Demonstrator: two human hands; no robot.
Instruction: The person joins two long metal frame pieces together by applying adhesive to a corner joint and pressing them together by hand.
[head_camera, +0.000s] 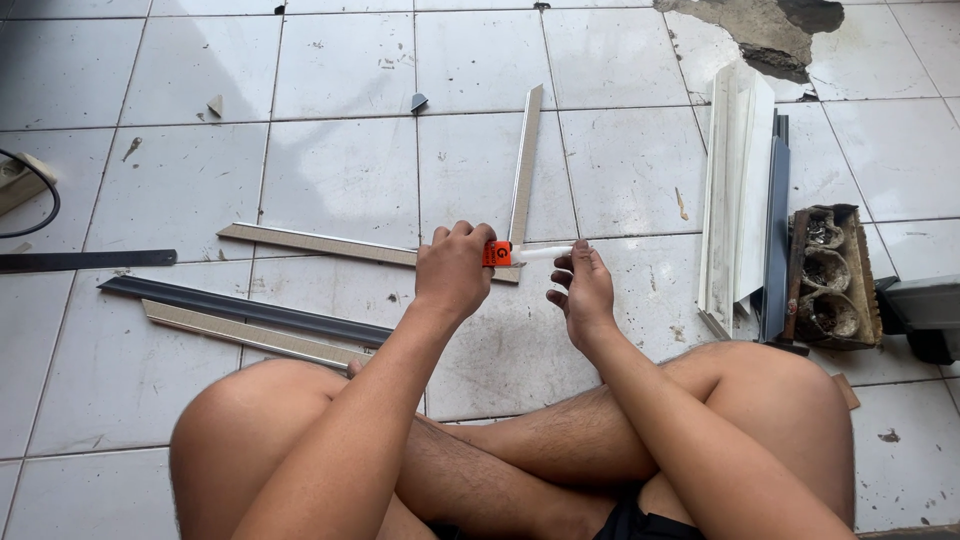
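Orange-bodied tube with a slim white nozzle sits above two flat metal strips meeting at a corner on the floor, the left hand clenched around its body while the right hand pinches the nozzle tip. Glossy white floor tiles, scuffed and partly broken, carry stacked white and dark profiles. A worn wooden box beside them holds lumpy grey contents.

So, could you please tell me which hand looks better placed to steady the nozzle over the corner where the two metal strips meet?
Probably the right hand: its fingers already pinch the white nozzle of the orange-capped tube, beside the beige metal strips' corner. The left hand is wrapped around the tube's body.
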